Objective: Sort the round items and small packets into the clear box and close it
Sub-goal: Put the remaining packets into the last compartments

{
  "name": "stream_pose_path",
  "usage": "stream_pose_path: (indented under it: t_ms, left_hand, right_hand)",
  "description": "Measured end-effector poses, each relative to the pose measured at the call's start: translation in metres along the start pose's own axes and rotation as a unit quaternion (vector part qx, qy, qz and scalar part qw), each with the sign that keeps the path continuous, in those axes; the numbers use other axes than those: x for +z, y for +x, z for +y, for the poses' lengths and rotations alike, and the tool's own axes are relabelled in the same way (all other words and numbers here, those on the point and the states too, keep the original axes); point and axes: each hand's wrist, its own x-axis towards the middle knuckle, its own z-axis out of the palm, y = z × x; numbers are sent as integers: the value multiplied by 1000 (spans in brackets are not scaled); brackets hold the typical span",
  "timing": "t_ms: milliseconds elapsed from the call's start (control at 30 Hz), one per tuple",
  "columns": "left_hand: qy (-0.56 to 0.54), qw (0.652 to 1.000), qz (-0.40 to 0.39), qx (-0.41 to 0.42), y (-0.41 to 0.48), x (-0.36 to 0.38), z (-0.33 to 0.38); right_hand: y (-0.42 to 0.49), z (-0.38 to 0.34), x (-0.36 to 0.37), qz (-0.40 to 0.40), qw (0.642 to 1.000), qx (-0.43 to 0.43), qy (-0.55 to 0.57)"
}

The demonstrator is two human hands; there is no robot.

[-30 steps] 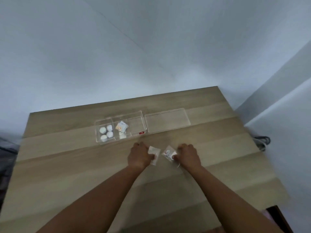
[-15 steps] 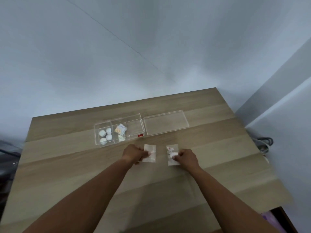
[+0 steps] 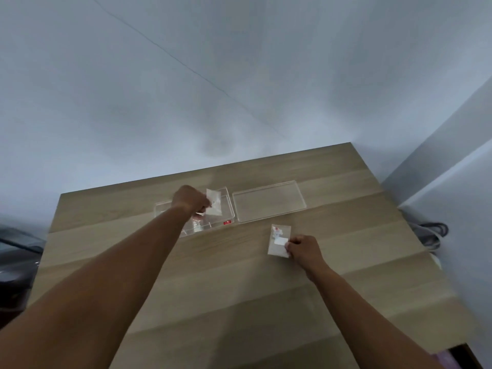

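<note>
The clear box (image 3: pixel 231 213) lies open at the back of the wooden table (image 3: pixel 213 275), with a small red label on its front wall. My left hand (image 3: pixel 189 200) hovers over the box, shut on a small white packet (image 3: pixel 214 205) that hangs above the right compartment. My left arm hides the left compartment and the round items. Another packet (image 3: pixel 197 225) lies inside the box near the front. My right hand (image 3: pixel 303 247) pinches a second clear packet (image 3: pixel 279 241) with red print, low over the table in front of the lid (image 3: pixel 269 205).
The clear lid lies flat just right of the box. A grey cable (image 3: pixel 432 231) trails off the table's right edge. A dark object (image 3: pixel 16 259) sits beyond the left edge. White walls stand behind the table.
My left hand has carried its white packet from the table's middle up and back over the box. My right hand has kept its packet near the same spot.
</note>
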Motion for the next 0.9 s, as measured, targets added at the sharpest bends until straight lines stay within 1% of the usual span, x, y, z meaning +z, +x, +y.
stream_pose_path:
  t_ms: [67,233,367,500,600,667,733,900]
  left_hand:
    - [32,999,-4,-5,5,7,4]
    - [130,991,18,23,7,27,6]
    - [146,989,28,15,2,32,6]
    - [156,987,24,36,-3,31,8]
    - [147,986,35,71,-4,24,9]
    - [144,983,58,95,-6,16,6]
    - [132,980,101,106,-7,3,-2]
    - [104,976,180,72,-5,-29,-41]
  right_hand:
    - [-1,-2,0,6,1000,-3,16]
    - [0,-6,-3,27,1000,-7,14]
    - [2,-10,-5,37,999,-13,14]
    - [7,-24,-2,35,999,-35,1]
    - [11,-45,3,36,997,-67,-15]
    - [15,-64,7,29,995,-93,-17]
    - [20,-85,14,14,993,-117,-22]
    - [30,-133,45,-41,986,-145,-77]
